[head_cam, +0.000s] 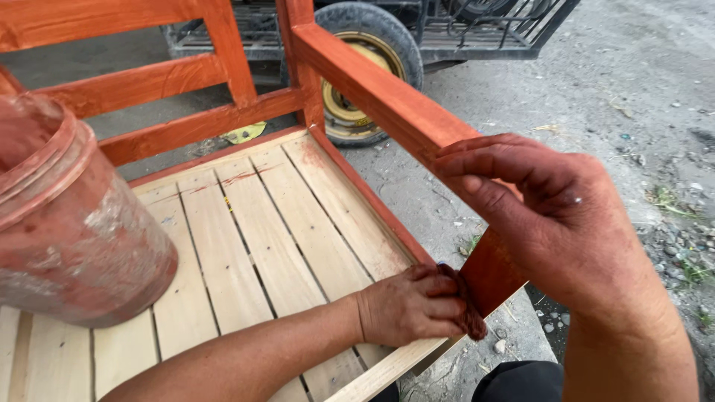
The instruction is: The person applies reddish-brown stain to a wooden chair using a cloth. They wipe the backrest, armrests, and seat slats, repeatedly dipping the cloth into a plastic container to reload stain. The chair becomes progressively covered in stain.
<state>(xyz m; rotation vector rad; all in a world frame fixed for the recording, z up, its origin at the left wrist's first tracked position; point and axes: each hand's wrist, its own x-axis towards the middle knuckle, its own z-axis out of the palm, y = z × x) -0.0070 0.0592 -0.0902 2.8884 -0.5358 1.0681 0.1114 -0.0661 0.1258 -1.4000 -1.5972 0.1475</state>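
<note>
A wooden chair frame stands before me, its armrest (380,89) and back rails stained red-orange, its slatted seat (253,246) bare pale wood. My left hand (413,305) is shut on a dark stain-soaked rag (471,316) and presses it against the front arm post (488,272). My right hand (551,216), smeared with stain, grips the front end of the armrest from above, fingers curled over it.
A stain-smeared plastic bucket (67,223) sits on the seat slats at the left. Beyond the chair, a vehicle's wheel (365,67) and metal rack stand on grey gravelly ground (633,89). A yellow scrap (244,132) lies under the chair back.
</note>
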